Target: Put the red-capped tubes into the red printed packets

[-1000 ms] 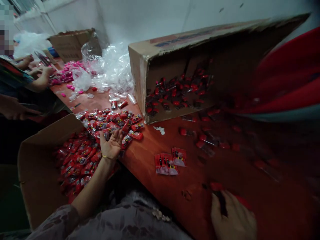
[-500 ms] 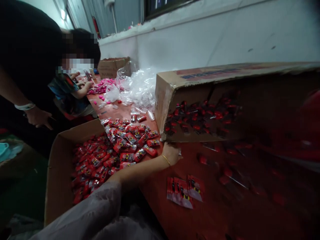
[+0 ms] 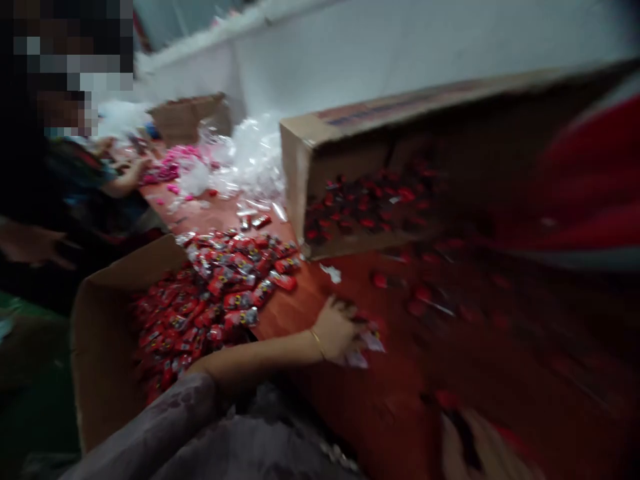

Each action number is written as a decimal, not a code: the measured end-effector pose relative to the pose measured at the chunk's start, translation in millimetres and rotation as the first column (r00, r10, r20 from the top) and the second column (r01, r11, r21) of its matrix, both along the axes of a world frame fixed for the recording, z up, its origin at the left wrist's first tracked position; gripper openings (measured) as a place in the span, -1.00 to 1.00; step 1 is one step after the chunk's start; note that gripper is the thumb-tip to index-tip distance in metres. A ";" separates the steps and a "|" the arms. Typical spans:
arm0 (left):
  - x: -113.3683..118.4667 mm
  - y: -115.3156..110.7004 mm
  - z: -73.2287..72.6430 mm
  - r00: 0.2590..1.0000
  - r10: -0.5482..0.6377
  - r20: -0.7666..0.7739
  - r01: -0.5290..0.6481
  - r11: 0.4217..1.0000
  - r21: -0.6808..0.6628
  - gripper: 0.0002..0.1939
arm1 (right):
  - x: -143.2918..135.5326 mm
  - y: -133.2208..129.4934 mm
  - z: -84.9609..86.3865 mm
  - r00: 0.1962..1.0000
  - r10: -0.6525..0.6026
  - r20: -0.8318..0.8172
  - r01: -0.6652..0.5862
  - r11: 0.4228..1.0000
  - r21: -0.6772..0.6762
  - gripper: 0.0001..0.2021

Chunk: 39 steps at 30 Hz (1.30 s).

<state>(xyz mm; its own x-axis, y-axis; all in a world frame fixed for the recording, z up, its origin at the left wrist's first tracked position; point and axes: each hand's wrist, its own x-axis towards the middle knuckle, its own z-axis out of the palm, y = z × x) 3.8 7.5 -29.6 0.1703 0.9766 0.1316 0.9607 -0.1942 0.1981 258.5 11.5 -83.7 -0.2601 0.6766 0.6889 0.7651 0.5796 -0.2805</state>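
My left hand reaches across the red-brown table and lies over small red printed cards, its fingers apart and bent down onto them. It covers most of the cards; their pale lower ends show beside the fingers. A crumpled white scrap lies just beyond this hand. Low on the right, my right hand is dim and smeared by motion. Red and dark patches show around its fingers, but whether it grips anything is unclear. Blurred red pieces, some with a pale stick-like part, are scattered past it.
An open carton of red wrapped packets stands at left, packets spilling onto the table. A carton on its side holds red-and-dark pieces. Clear plastic and pink pieces lie farther back, near other people.
My left hand has moved from beside the sideways carton down onto the red cards. The white scrap now lies on the table. My right hand has come into view at the bottom right.
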 end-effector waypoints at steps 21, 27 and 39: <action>15.1 31.2 -12.5 1.000 0.006 0.030 -0.005 0.999 -0.050 -0.75 | -3.5 -10.6 7.3 0.973 -0.194 0.126 0.215 0.960 -0.180 -0.76; 17.5 28.5 -17.8 0.998 0.007 0.070 -0.007 1.000 -0.006 -0.66 | -3.2 -11.1 8.0 0.974 -0.190 0.122 0.212 0.958 -0.196 -0.75; 16.6 25.5 -7.8 0.952 0.096 0.291 -0.075 0.994 -0.084 -0.76 | -3.2 -13.5 11.9 0.971 -0.217 0.106 0.232 0.959 -0.165 -0.75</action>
